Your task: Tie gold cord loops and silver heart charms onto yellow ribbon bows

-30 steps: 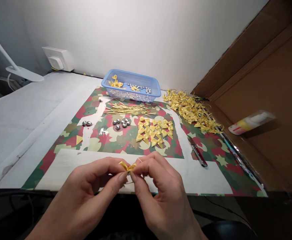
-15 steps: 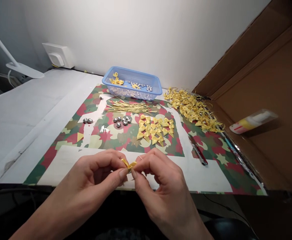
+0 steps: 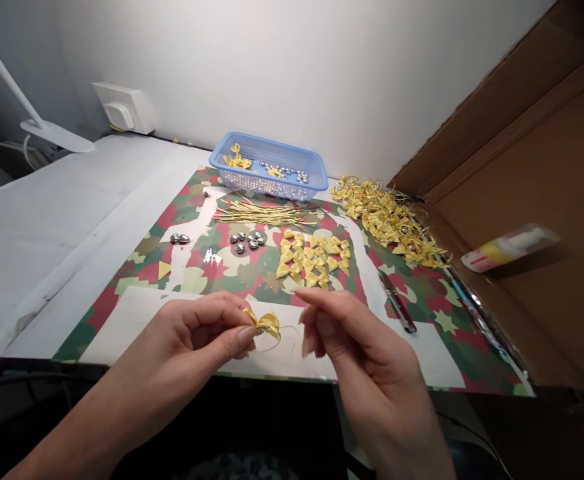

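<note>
My left hand (image 3: pixel 192 347) pinches a yellow ribbon bow (image 3: pixel 268 323) between thumb and forefinger, above the near edge of the table. A thin cord (image 3: pixel 272 348) curves out from under the bow towards the right, and something small and shiny shows at the bow's middle. My right hand (image 3: pixel 357 353) is apart from the bow, close to the cord's loop. Its forefinger stretches out and the fingertips are apart, with nothing visible between them. Beyond the hands, several finished-looking yellow bows (image 3: pixel 316 257) lie in rows, beside several silver bells (image 3: pixel 255 240).
A bundle of yellow cords (image 3: pixel 265 212) lies before a blue basket (image 3: pixel 272 147) holding bows and silver pieces. At the right are a heap of corded bows (image 3: pixel 387 217), a utility knife (image 3: pixel 397 303), a bottle (image 3: pixel 507 250) and a cardboard wall (image 3: pixel 527 167). A lamp (image 3: pixel 57 135) stands left.
My right hand has let go of the bow and drawn away to the right, its fingers opening. The bow, still in my left hand, now shows more fully, with the cord visible.
</note>
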`<state>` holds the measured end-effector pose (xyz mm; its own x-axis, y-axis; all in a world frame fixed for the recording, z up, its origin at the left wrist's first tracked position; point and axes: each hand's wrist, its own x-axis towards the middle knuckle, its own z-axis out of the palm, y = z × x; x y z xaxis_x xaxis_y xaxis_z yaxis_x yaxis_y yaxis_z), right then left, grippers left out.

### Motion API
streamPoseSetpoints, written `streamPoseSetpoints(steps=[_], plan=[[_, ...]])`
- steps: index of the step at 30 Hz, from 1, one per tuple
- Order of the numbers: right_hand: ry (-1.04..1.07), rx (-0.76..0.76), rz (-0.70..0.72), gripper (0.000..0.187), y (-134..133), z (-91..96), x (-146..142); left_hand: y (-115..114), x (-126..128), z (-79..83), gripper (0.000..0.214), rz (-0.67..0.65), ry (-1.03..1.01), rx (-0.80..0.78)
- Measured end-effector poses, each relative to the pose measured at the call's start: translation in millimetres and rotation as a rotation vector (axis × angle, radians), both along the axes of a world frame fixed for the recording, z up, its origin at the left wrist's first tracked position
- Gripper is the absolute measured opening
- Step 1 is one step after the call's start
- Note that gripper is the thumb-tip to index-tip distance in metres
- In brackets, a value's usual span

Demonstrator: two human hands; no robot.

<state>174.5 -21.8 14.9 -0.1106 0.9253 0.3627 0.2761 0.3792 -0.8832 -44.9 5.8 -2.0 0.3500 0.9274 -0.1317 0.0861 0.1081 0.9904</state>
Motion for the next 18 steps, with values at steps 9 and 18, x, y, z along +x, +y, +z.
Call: streamPoseSetpoints(steps=[9, 18], plan=[[0.508, 0.033, -0.186, 0.017, 42.7, 42.4, 6.3, -2.8, 1.9, -6.5, 0.026, -0.016, 0.200, 0.167], [0.326, 0.028, -0.027, 0.048, 114.3, 148.0, -24.7, -5.5, 7.2, -8.5, 0.031, -0.058, 0.312, 0.233]])
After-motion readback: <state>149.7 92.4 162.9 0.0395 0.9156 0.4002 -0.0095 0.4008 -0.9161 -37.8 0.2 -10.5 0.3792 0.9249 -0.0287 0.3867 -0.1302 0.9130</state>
